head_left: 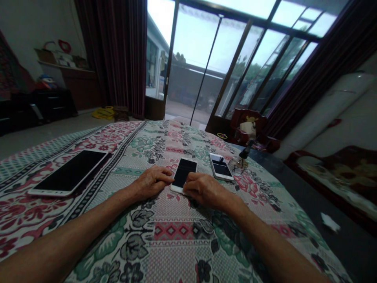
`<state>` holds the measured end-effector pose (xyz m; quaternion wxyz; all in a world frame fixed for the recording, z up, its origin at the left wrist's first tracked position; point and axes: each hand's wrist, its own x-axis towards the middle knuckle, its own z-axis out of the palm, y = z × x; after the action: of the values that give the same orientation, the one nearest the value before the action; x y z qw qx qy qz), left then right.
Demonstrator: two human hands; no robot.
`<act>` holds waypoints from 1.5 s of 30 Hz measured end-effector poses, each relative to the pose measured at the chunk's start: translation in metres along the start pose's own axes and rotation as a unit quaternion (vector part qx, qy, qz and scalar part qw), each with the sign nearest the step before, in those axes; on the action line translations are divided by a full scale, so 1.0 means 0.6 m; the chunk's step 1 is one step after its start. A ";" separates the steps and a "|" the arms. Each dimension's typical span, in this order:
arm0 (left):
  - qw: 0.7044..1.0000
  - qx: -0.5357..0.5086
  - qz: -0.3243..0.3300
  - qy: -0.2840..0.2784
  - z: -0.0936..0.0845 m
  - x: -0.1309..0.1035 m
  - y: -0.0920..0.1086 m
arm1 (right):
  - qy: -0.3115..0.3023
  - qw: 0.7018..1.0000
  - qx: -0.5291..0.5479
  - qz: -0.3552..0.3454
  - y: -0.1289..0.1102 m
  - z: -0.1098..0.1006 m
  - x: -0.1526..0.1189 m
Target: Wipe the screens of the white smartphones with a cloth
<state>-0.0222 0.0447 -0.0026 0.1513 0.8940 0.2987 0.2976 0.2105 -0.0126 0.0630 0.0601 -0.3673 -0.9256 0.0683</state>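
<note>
A white smartphone (180, 173) with a dark screen lies flat on the patterned tablecloth, in front of me. My left hand (153, 181) rests on the cloth with its fingers curled together, the thumb and fingertips at the phone's left edge. Over the lower right part of the screen, my right hand (203, 188) is closed with bunched fingertips. Whether anything small is pinched in them is hidden. To the right lies a second white phone (221, 167), screen up. A large white tablet (70, 173) lies at the left, also dark.
Beside the second phone stands a small glass jar (238, 164) with a dark top. The tablecloth (176, 251) covers the table. Beyond are a wooden chair (250, 125), glass doors (203, 59), dark curtains (118, 59) and a yellow bag (103, 113) on the floor.
</note>
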 end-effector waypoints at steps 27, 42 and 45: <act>0.999 -0.041 -0.016 0.028 0.005 -0.006 -0.014 | -0.027 0.999 0.014 -0.030 0.018 -0.019 -0.014; 1.000 -0.024 -0.015 0.011 -0.004 -0.005 -0.012 | -0.017 0.999 0.004 -0.027 0.007 -0.007 0.011; 0.999 -0.031 -0.025 0.007 -0.005 -0.006 -0.010 | -0.041 0.999 0.014 -0.009 0.016 -0.019 0.000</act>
<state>-0.0290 0.0474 -0.0045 0.1841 0.8790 0.3126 0.3094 0.2190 -0.0046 0.0728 0.0278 -0.3549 -0.9295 0.0959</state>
